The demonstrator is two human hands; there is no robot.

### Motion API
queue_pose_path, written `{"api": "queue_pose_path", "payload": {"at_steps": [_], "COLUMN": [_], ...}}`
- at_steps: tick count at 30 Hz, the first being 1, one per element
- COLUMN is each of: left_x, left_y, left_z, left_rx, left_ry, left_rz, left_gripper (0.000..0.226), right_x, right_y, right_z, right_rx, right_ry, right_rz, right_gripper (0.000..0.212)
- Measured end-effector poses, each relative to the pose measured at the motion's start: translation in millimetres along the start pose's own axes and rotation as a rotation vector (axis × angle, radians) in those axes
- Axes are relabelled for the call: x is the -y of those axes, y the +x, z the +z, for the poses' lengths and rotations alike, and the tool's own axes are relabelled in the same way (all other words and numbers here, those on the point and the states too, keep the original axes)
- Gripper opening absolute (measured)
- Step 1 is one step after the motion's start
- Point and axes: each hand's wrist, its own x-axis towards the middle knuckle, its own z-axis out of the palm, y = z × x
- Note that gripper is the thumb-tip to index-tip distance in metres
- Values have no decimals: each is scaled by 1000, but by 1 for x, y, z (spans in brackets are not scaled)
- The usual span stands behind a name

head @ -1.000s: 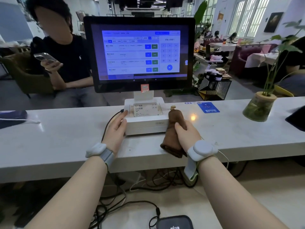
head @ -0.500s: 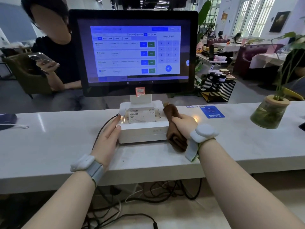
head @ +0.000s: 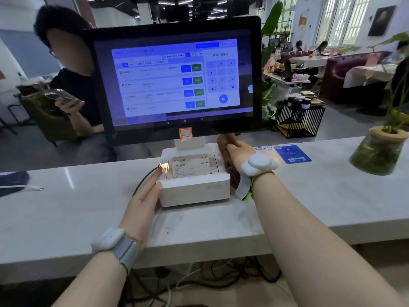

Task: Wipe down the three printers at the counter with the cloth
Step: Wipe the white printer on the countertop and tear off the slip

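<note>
A white receipt printer [head: 194, 187] stands on the white counter [head: 66, 209], below a large touchscreen [head: 174, 78], with a printed slip lying on its top. My left hand [head: 145, 196] lies flat against the printer's left side, fingers straight. My right hand [head: 239, 156] grips a brown cloth [head: 226, 151] and holds it against the printer's right side, far along toward the back. Only this one printer is in view.
A black cable [head: 141, 182] runs from the printer's left side over the counter edge. A potted plant in a glass jar [head: 380, 154] stands at the right, a blue sticker [head: 292, 154] lies beside my right hand. A seated person [head: 73, 89] holds a phone beyond the counter.
My right hand has slid the cloth away from me along the printer's right side, from the front corner to the back. My left hand stays against the left side. The camera moved closer.
</note>
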Motion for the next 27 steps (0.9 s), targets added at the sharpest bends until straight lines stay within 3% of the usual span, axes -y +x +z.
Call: {"api": "queue_pose_path", "payload": {"at_steps": [5, 11, 21, 24, 27], "left_x": [0, 2, 1, 3, 4], "left_y": [-1, -1, -2, -1, 0], "left_z": [1, 1, 2, 1, -1], "left_rx": [-7, 3, 7, 13, 15], "left_ry": [-13, -18, -35, -14, 4], "left_rz": [-5, -3, 9, 13, 13], "left_gripper": [32, 33, 33, 33, 32], "right_x": [-12, -24, -15, -4, 5], "right_y": [-15, -42, -29, -13, 7], "right_z": [-12, -24, -17, -14, -11], "right_rx": [84, 220, 81, 50, 71], "right_ry": [-54, -61, 53, 87, 34], "right_rz": [-63, -1, -123, -92, -30], "right_gripper": [27, 35, 19, 11, 17]}}
